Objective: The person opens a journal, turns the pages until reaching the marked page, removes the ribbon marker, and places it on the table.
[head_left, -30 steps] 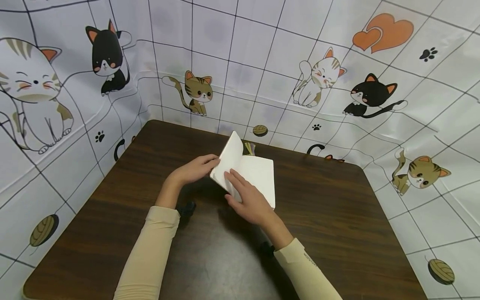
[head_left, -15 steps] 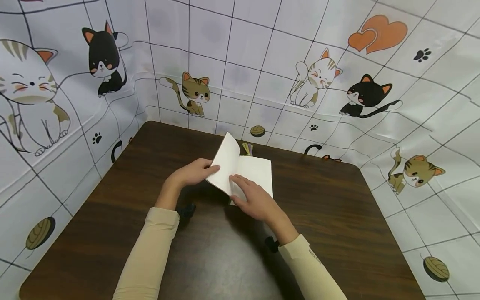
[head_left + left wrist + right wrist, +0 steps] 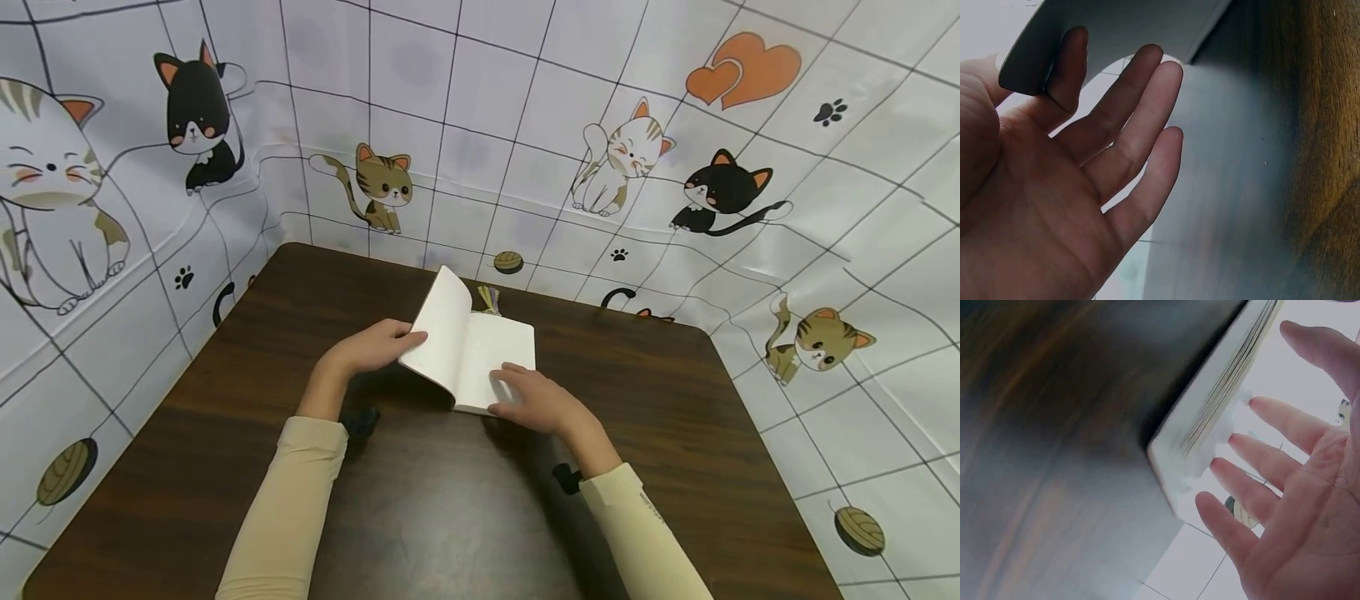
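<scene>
A notebook (image 3: 491, 343) with blank white pages lies open toward the far side of the table. My left hand (image 3: 367, 348) pinches the raised left leaf at its outer edge, thumb on the page. In the left wrist view, the index finger presses the underside of the cover (image 3: 1129, 37) while the other fingers spread away from it. Over the lower right page is my right hand (image 3: 543, 402), fingers relaxed and apart. The right wrist view has its fingertips right at the page surface, beside the stacked page edges (image 3: 1229, 387).
Yellow and purple ribbon ends (image 3: 489, 298) stick out past the notebook's top. The dark wooden table (image 3: 420, 500) has rounded corners. White curtain-like sheeting (image 3: 465, 108) printed with cats surrounds its back and sides.
My right hand has slid right and toward me, off the left leaf and over the right page. My left hand's thumb has come onto the left leaf, which has tilted further left.
</scene>
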Available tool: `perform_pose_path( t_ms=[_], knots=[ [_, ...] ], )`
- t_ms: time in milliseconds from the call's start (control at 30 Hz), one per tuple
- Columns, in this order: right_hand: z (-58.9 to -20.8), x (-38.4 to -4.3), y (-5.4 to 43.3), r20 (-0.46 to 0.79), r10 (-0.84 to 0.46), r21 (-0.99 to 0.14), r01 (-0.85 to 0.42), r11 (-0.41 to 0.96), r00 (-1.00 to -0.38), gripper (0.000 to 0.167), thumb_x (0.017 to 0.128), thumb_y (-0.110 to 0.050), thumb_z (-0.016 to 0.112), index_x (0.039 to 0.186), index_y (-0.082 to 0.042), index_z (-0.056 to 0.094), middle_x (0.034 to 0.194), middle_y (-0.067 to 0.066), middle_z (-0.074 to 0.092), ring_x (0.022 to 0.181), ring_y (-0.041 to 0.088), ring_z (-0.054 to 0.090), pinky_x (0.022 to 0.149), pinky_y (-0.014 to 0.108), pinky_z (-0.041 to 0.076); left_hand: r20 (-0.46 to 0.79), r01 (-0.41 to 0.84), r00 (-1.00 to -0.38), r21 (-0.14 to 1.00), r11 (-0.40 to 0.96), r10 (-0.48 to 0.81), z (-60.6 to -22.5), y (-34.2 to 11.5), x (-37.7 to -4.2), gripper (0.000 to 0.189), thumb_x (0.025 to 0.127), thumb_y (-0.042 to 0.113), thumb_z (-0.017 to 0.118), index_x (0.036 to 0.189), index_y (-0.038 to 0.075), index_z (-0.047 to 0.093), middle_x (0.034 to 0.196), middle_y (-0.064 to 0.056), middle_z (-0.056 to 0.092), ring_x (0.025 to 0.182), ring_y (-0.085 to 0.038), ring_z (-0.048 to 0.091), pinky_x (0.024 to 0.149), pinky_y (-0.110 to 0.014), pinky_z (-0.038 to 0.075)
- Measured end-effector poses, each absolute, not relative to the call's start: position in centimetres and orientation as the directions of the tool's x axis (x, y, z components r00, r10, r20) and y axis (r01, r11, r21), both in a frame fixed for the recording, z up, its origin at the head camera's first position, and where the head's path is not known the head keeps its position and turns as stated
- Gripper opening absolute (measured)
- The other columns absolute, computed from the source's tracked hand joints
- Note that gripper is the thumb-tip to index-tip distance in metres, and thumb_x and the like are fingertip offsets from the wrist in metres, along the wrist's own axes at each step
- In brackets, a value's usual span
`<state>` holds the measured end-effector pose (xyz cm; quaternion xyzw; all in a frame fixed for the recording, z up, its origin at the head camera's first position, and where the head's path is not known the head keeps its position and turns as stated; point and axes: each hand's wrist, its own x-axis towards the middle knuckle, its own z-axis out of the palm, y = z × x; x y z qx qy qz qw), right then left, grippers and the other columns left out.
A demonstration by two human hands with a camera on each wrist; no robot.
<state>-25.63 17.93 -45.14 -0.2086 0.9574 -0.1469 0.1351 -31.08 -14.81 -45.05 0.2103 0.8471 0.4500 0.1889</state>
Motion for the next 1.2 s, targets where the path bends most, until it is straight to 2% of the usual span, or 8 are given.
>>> perform_pose_path(
  t_ms=[267, 500, 667, 767, 833, 967, 1100, 1200],
  knots=[
    [-45.5, -26.0, 18.4, -0.197, -0.454, -0.332, -0.376, 0.865, -0.869, 0.063, 0.1, -0.038, 0.077, 0.156, -0.018, 0.057, 0.168, 0.012, 0.046, 0.151, 0.035, 0.05, 0.12, 0.056, 0.043, -0.114, 0.189, -0.843, 0.852, 0.489, 0.525, -45.0, -14.8, -30.9, 0.042, 0.117, 0.038, 0.044, 0.086, 0.011, 0.047, 0.078, -0.001, 0.039, 0.072, -0.018, 0.036, 0.071, -0.037, 0.036],
    [-45.3, -25.9, 18.5, -0.22, -0.454, -0.336, -0.37, 0.866, -0.863, 0.056, 0.102, -0.039, 0.075, 0.153, -0.021, 0.061, 0.167, 0.01, 0.048, 0.154, 0.032, 0.048, 0.123, 0.054, 0.041, -0.117, 0.181, -0.846, 0.855, 0.487, 0.52, -45.2, -14.9, -31.0, 0.041, 0.117, 0.039, 0.044, 0.088, 0.01, 0.05, 0.078, -0.001, 0.04, 0.073, -0.018, 0.037, 0.073, -0.037, 0.037],
    [-45.0, -25.3, 18.5, -0.148, -0.489, -0.322, -0.426, 0.845, -0.86, 0.033, 0.106, -0.026, 0.072, 0.138, -0.017, 0.072, 0.151, 0.007, 0.065, 0.142, 0.028, 0.06, 0.117, 0.05, 0.048, -0.12, 0.177, -0.848, 0.854, 0.489, 0.517, -45.2, -14.9, -31.0, 0.04, 0.117, 0.039, 0.044, 0.094, 0.008, 0.055, 0.081, -0.002, 0.043, 0.075, -0.019, 0.041, 0.074, -0.037, 0.039],
    [-44.9, -24.9, 18.4, -0.091, -0.502, -0.295, -0.458, 0.838, -0.86, 0.029, 0.104, -0.018, 0.072, 0.133, -0.016, 0.074, 0.141, 0.005, 0.072, 0.134, 0.026, 0.067, 0.112, 0.049, 0.052, -0.119, 0.178, -0.847, 0.855, 0.488, 0.518, -45.2, -14.8, -30.9, 0.039, 0.117, 0.038, 0.044, 0.096, 0.007, 0.056, 0.082, -0.002, 0.044, 0.076, -0.019, 0.042, 0.075, -0.037, 0.039],
    [-44.8, -24.7, 18.4, -0.059, -0.509, -0.27, -0.477, 0.836, -0.859, 0.031, 0.103, -0.014, 0.072, 0.134, -0.015, 0.073, 0.139, 0.005, 0.073, 0.131, 0.026, 0.068, 0.11, 0.05, 0.053, -0.121, 0.174, -0.848, 0.856, 0.487, 0.516, -45.1, -14.8, -30.9, 0.038, 0.117, 0.037, 0.044, 0.096, 0.007, 0.055, 0.082, -0.002, 0.043, 0.076, -0.019, 0.042, 0.075, -0.037, 0.039],
    [-44.5, -24.4, 18.5, 0.006, -0.503, -0.23, -0.49, 0.841, -0.864, 0.04, 0.1, -0.007, 0.073, 0.139, -0.016, 0.07, 0.147, 0.009, 0.067, 0.137, 0.033, 0.063, 0.114, 0.059, 0.048, -0.119, 0.172, -0.846, 0.862, 0.478, 0.52, -45.2, -14.9, -30.9, 0.038, 0.117, 0.037, 0.044, 0.1, 0.006, 0.058, 0.084, -0.003, 0.045, 0.079, -0.019, 0.044, 0.078, -0.038, 0.04],
    [-44.4, -24.4, 18.8, 0.088, -0.445, -0.203, -0.453, 0.868, -0.891, 0.057, 0.097, -0.009, 0.077, 0.15, -0.018, 0.06, 0.164, 0.013, 0.05, 0.148, 0.039, 0.051, 0.117, 0.066, 0.042, -0.114, 0.178, -0.842, 0.864, 0.472, 0.527, -45.3, -14.9, -31.1, 0.04, 0.117, 0.038, 0.043, 0.111, 0.004, 0.062, 0.09, -0.004, 0.051, 0.087, -0.02, 0.05, 0.084, -0.04, 0.043],
    [-44.4, -24.5, 18.9, 0.165, -0.372, -0.218, -0.402, 0.889, -0.913, 0.075, 0.094, -0.014, 0.082, 0.161, -0.015, 0.048, 0.172, 0.015, 0.036, 0.152, 0.042, 0.045, 0.117, 0.066, 0.042, -0.111, 0.185, -0.841, 0.861, 0.475, 0.529, -45.3, -14.8, -31.2, 0.042, 0.117, 0.039, 0.042, 0.118, 0.003, 0.064, 0.095, -0.005, 0.055, 0.091, -0.021, 0.053, 0.088, -0.041, 0.044]
  ],
)
